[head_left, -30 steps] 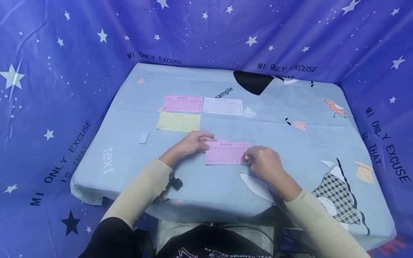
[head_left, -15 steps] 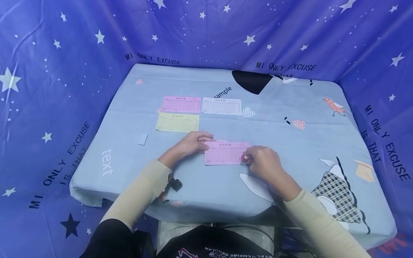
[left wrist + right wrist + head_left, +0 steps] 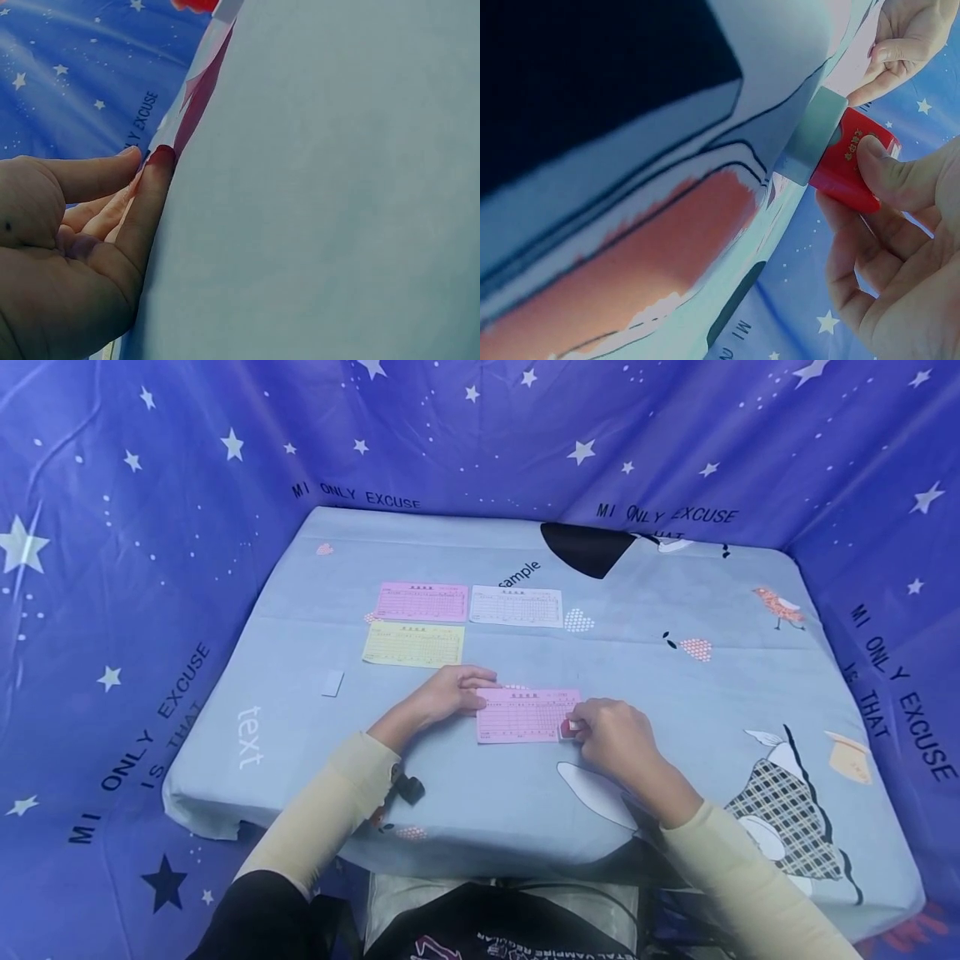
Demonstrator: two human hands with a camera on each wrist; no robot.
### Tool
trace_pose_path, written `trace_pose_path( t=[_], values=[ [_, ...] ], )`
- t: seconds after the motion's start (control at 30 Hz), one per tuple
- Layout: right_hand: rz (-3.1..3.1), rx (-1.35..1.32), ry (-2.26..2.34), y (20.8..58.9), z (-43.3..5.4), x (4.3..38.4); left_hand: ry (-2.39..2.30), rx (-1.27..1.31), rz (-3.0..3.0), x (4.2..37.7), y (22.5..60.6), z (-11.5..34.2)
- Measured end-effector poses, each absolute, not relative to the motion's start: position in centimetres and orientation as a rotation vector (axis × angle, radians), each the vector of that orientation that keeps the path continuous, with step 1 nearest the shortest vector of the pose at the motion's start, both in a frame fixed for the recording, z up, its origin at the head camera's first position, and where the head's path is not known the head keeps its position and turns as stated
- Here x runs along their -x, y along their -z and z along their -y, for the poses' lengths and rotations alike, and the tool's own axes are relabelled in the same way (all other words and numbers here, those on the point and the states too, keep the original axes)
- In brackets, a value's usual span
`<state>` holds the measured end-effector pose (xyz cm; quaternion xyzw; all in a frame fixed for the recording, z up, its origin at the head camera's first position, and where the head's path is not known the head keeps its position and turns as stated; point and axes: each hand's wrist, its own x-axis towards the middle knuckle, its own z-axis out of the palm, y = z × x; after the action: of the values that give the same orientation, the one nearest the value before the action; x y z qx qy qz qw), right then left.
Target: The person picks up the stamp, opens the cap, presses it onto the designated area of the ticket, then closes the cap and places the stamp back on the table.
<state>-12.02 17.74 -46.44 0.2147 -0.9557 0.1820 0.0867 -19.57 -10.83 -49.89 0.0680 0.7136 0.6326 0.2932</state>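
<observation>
A pink form slip (image 3: 517, 718) lies on the cloth in front of the person. My left hand (image 3: 448, 689) rests at the slip's upper left edge, fingers extended. In the left wrist view a fingertip (image 3: 161, 155) of it presses right at the pink paper's edge. My right hand (image 3: 618, 735) pinches a red stamp (image 3: 855, 159) between thumb and fingers. The stamp stands on the slip's lower right corner, and its pale base (image 3: 812, 135) faces the paper. Its printing face is hidden.
Beyond the hands lie another pink slip (image 3: 422, 602), a white slip (image 3: 516, 607) and a yellow slip (image 3: 412, 644). A small white rectangular piece (image 3: 333, 683) lies to the left. A patterned light blue cloth (image 3: 285, 735) covers the table, with starry blue curtains (image 3: 480, 435) around it.
The view shifts very slightly. Both hands, the stamp and the slips stay in the same places.
</observation>
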Motion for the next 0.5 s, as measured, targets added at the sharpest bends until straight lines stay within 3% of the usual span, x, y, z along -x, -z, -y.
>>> trace_pose_path(
  t=[0.5],
  values=[
    [2.855,-0.628,-0.563,46.37,-17.76,11.92,-1.674,-0.199,-1.92,19.49,50.02,10.81]
  ],
)
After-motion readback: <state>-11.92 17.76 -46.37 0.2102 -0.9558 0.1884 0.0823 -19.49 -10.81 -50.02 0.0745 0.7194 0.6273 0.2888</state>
